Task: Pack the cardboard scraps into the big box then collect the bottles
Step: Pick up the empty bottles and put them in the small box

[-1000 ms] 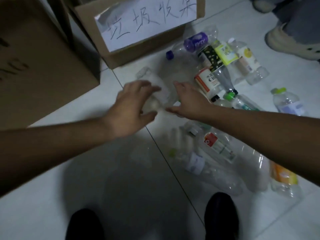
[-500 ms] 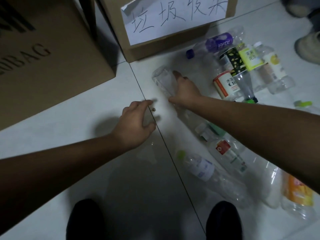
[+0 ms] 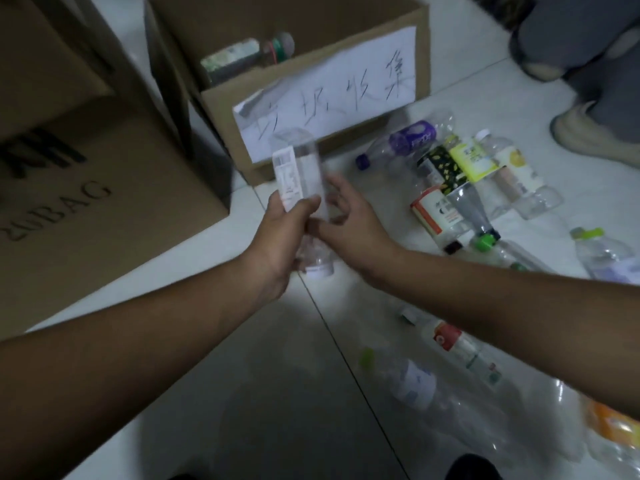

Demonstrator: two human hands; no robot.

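Note:
My left hand (image 3: 282, 233) grips a clear plastic bottle (image 3: 300, 171) with a white label, lifted off the floor with its base pointing up and its cap end down. My right hand (image 3: 349, 216) touches the bottle's right side with loosely curled fingers. Just behind the bottle stands an open cardboard box (image 3: 311, 88) with a white handwritten paper sign on its front; a bottle (image 3: 242, 58) lies inside it. Several empty bottles lie on the white tile floor to the right, among them a purple-labelled one (image 3: 408, 138) and a red-labelled one (image 3: 433, 211).
A large brown cardboard box (image 3: 86, 188) stands at the left. Another person's legs and light shoe (image 3: 588, 133) are at the top right. More bottles (image 3: 460, 351) lie under my right forearm. My dark shoes are at the bottom edge.
The clear bottle has come up off the floor. My left hand moved in and took hold of it, and my right hand shifted to its side. The view rose toward the labelled box.

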